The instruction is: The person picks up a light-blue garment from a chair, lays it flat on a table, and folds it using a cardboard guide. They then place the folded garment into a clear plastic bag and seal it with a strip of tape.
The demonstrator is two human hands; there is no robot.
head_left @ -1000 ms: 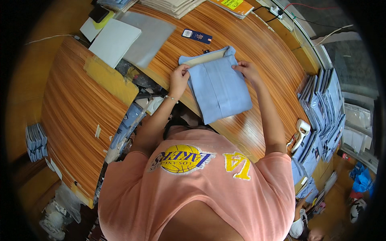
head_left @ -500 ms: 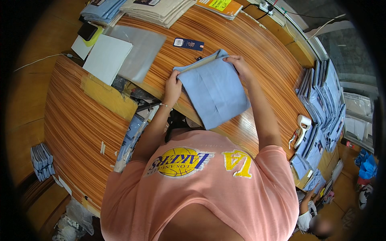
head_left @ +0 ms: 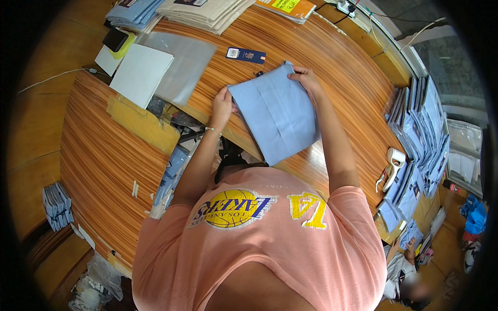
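A folded light blue garment (head_left: 277, 116) lies at the table's near edge, with creases running across its top face. My left hand (head_left: 223, 108) is closed on its far left corner, fingers partly tucked behind the cloth. At the far right corner, my right hand (head_left: 306, 81) grips the edge between thumb and fingers. Just beyond the garment lies a dark navy hang tag (head_left: 246, 55) with a white label at one end. A small dark piece (head_left: 259, 74) shows at the garment's far edge.
White card sheets (head_left: 141, 75) and clear plastic sleeves (head_left: 187, 65) lie to the left. Folded beige garments (head_left: 207, 14) are stacked at the back. Bagged blue garments (head_left: 415, 124) and a white handheld tool (head_left: 395, 161) sit at right. Another person (head_left: 402, 269) is at lower right.
The garment's far flap, which showed a beige inside, is now folded out of sight and the top edge lies together. Both hands still hold the corners.
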